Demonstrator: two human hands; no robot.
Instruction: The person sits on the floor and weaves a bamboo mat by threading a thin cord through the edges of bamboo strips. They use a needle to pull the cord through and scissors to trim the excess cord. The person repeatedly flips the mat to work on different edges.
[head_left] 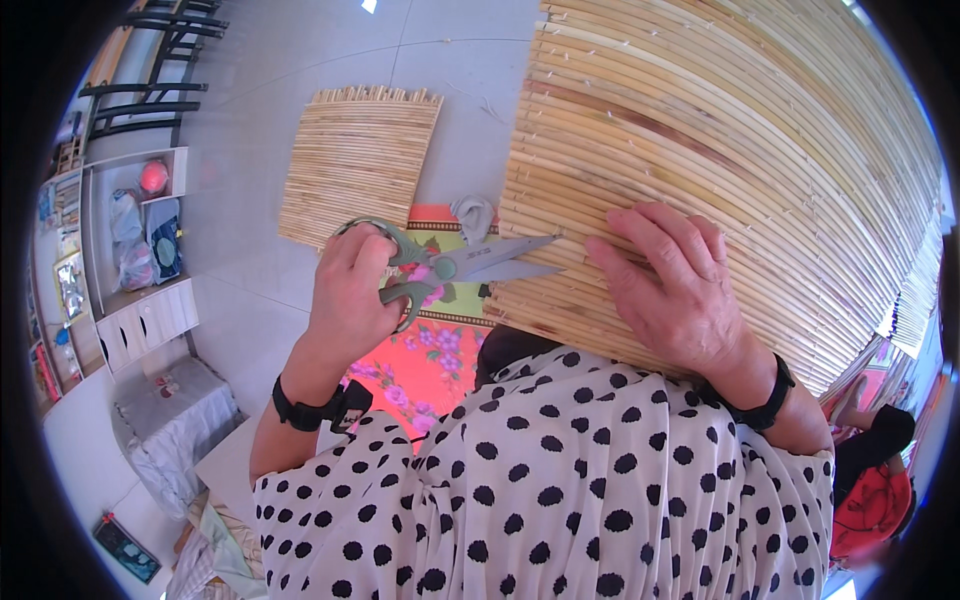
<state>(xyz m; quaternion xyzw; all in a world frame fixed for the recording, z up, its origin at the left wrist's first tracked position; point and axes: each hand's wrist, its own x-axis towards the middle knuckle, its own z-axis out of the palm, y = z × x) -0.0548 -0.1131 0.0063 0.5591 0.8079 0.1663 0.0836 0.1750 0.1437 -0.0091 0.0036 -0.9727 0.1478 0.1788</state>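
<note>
Handles in the left fingers look matt plastic, blades beyond smooth metal — mat under right fingers, ridged and woody.

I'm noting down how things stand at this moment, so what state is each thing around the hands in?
Scissors, open, blades over the large mat's edge
Left hand, closed around the scissors' handles
Right hand, fingers spread, resting on the large mat
Large mat, spread out, slats tied together
Small mat, lying on the floor, top end uneven
Grey cloth, crumpled
Floral sheet, partly hidden
</note>
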